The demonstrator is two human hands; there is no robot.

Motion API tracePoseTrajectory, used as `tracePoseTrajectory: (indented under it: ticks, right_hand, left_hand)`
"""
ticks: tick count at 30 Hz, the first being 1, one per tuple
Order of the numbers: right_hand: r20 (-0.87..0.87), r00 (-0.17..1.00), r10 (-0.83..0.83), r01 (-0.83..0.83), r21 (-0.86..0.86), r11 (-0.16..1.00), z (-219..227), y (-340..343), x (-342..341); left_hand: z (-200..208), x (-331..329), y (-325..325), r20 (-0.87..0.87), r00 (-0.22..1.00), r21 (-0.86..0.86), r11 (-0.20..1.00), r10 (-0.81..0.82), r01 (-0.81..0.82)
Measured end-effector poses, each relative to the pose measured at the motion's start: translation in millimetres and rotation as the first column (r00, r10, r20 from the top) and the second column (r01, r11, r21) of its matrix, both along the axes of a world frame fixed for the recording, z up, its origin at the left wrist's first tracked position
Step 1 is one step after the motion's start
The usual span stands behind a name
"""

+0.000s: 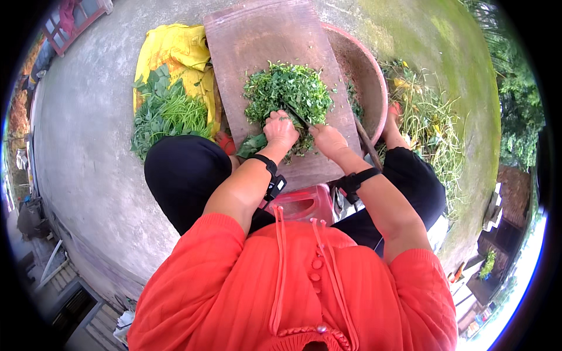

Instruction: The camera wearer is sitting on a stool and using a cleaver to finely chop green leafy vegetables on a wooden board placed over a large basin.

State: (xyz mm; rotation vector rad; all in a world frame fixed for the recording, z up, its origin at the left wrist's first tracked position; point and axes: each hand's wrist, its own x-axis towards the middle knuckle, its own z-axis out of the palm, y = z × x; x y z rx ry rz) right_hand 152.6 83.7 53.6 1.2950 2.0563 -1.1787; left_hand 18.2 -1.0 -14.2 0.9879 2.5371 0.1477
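My left hand (281, 130) is closed, pressing a bunch of leafy greens (253, 144) against a wide wooden board (246, 38). Leaves stick out on its left side, while the part under the fingers is hidden. Gripped in my right hand (329, 141) is the handle of a dark-bladed knife (297, 117). Its blade slants up and left, close beside my left fingers and into a heap of chopped greens (290, 88). Small cut bits lie scattered around the heap and below the knife.
Left of the board, uncut leafy stems (175, 111) lie on a yellow sack (170, 50). A round reddish tub (374, 76) sits under the board's right side. Beyond it, stripped stalks (436, 128) litter the concrete floor. A red plastic stool (307, 203) stands near my lap.
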Motion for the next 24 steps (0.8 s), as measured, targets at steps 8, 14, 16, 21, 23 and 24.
tracePoseTrajectory:
  ticks: [8,14,16,21,23,24]
  right_hand:
    - [-0.045,0.994,0.100,-0.092,0.159,0.983,69.0,-41.7,51.6]
    - [-0.114,0.992,0.056,-0.039,0.145,0.989,-9.4,-20.4,26.7]
    - [-0.112,0.992,0.056,-0.037,0.160,0.986,-29.3,-7.5,6.5]
    - [-0.201,0.973,0.115,-0.071,0.212,0.975,-18.5,-19.4,31.1]
    - [-0.195,0.979,0.056,-0.023,0.168,0.986,37.5,-38.9,45.3]
    - [-0.190,0.982,-0.001,0.025,0.123,0.992,60.9,-47.9,46.9]
  left_hand:
    - [4.8,-2.0,1.2,0.085,0.991,-0.046,0.994,0.102,-0.098]
    - [0.6,-0.2,1.9,0.010,1.000,-0.003,1.000,0.012,-0.012]
    - [-0.7,-2.4,3.5,0.003,1.000,0.010,1.000,-0.008,0.008]
    - [1.7,-8.8,0.7,0.073,0.996,-0.027,0.999,0.046,-0.044]
    - [6.9,-9.6,-0.9,0.068,0.997,-0.073,0.997,0.035,-0.030]
    - [4.3,-15.8,-5.1,0.068,0.996,-0.056,0.997,0.055,-0.051]
